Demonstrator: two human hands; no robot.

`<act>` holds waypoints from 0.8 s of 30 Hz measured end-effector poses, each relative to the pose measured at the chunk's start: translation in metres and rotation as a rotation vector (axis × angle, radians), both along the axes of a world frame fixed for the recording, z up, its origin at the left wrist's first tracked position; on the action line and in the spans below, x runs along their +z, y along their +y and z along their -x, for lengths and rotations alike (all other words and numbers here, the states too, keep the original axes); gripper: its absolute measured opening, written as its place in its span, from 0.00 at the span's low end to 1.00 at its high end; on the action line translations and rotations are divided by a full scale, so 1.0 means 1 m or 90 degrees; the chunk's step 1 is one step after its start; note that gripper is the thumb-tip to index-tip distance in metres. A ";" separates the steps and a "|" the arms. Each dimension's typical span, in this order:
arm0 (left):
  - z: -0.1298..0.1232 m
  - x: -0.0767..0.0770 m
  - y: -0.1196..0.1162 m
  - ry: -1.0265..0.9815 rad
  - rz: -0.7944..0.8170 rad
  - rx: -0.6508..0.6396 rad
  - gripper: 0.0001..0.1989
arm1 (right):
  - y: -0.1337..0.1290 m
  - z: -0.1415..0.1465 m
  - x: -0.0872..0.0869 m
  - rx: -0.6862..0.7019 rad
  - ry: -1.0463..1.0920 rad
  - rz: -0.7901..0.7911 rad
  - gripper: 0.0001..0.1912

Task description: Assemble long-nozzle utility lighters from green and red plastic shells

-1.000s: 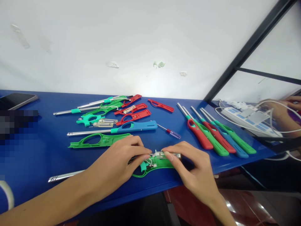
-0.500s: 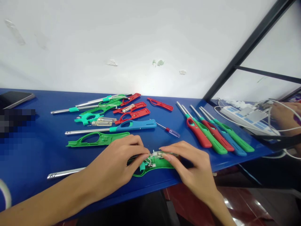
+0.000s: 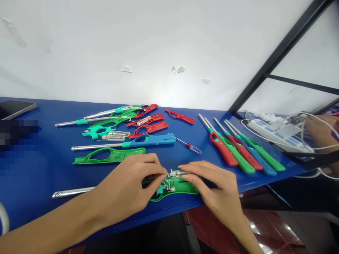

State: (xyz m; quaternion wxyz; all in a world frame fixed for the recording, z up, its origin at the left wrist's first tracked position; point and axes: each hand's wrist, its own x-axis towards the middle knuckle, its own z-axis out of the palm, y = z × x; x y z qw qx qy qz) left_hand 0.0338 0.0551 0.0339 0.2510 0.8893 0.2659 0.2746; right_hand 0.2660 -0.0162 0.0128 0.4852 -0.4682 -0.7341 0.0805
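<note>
A green lighter half-shell (image 3: 182, 186) with a metal tube (image 3: 71, 192) lies near the table's front edge, white wires and a teal piece inside it. My right hand (image 3: 217, 183) pinches a clear fuel tank (image 3: 178, 173) between thumb and fingers, just above the shell. My left hand (image 3: 135, 181) is closed in a pinch at the tank's white valve end; what its fingertips hold is too small to name. Behind it lies another green half-shell (image 3: 119, 155), and beyond that a blue lighter (image 3: 156, 140).
Five finished-looking lighters (image 3: 235, 151) lie at the right. A screwdriver (image 3: 194, 147), red half-shells (image 3: 180, 116), clear tanks (image 3: 116, 135) and a teal trigger part (image 3: 95, 132) lie farther back. A phone (image 3: 16, 108) is at the left; a power strip (image 3: 280, 134) and another person's hand (image 3: 320, 130) are at the right.
The tank is now a little apart from the green shell, whose right part shows more. Both hands keep nearly the same pose. The view has shifted slightly.
</note>
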 end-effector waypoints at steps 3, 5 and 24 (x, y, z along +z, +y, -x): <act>0.001 -0.001 0.001 0.001 -0.004 -0.006 0.12 | 0.000 0.000 0.000 -0.005 -0.002 -0.009 0.09; 0.001 -0.001 0.001 0.001 -0.004 -0.008 0.13 | 0.000 0.000 0.000 -0.010 -0.007 -0.017 0.09; 0.005 -0.005 0.001 0.022 -0.040 -0.040 0.16 | 0.001 0.001 0.000 -0.008 -0.062 -0.077 0.08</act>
